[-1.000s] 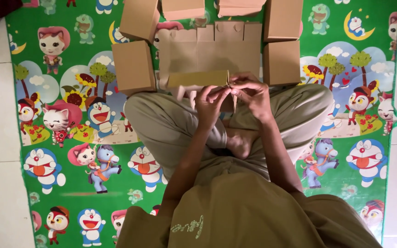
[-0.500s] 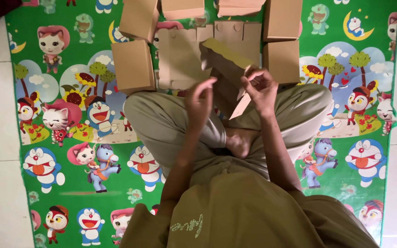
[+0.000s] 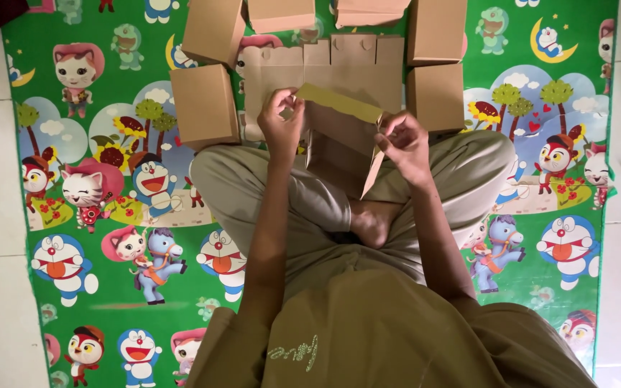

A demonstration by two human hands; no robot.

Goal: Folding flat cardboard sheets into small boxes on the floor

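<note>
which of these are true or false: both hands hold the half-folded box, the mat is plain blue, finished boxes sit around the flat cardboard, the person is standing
1. Both hands hold the half-folded box: true; the left hand and right hand grip its two sides.
2. The mat is plain blue: false; it is green with cartoon figures.
3. Closed boxes sit around the flat cardboard: true.
4. The person is standing: false; they sit cross-legged on the mat.

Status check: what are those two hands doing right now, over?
Left hand and right hand gripping half-folded cardboard box. Finished boxes ringed around. Nothing in the way.
</note>
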